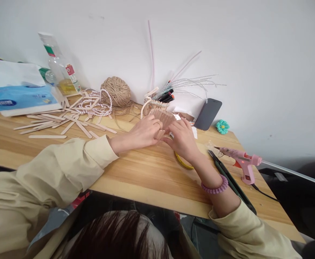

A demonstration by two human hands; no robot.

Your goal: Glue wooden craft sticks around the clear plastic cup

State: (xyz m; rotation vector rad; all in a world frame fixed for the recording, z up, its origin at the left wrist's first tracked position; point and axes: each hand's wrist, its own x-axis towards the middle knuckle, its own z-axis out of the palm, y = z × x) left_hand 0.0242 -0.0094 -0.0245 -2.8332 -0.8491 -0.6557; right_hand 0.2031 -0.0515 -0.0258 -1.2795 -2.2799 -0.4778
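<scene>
On the far left lies a blue pack of tissues, and behind it stands a clear bottle with a little yellow liquid at the bottom. Loose craft sticks are spread over the wooden table, with a string of pearl beads on top of them and a ball of twine by the wall.

My left hand presses its fingers on the left side of a small craft-stick basket in the middle of the table. My right hand holds the other side, fingers closed on it. I think the sticks could slip apart if I squeeze too hard or let go too soon.

Behind the basket is a little holder with marker pens and thin clear strands poking out. A phone leans on the wall. On the right, the pink glue gun stands with its tip pointing toward my right arm. If I bump it, I could get burned.
</scene>
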